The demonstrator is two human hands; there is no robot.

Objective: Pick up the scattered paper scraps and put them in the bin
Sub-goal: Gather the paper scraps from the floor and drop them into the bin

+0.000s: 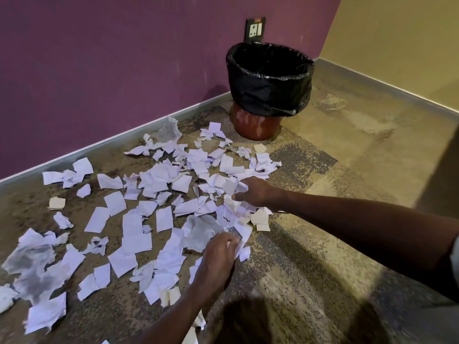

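Paper scraps (pixel 139 219), white, torn and crumpled, litter floor (pixel 323 244) before bin (pixel 269 80). Right hand (pixel 253 192) grip pinches scraps; left hand (pixel 219 249) grip likewise, blurred.

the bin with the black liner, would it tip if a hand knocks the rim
Probably, fairly easily: the bin narrows to a small red base and looks empty, so likely light. The liner's loose, crinkled overhang would likely slip under a hand.
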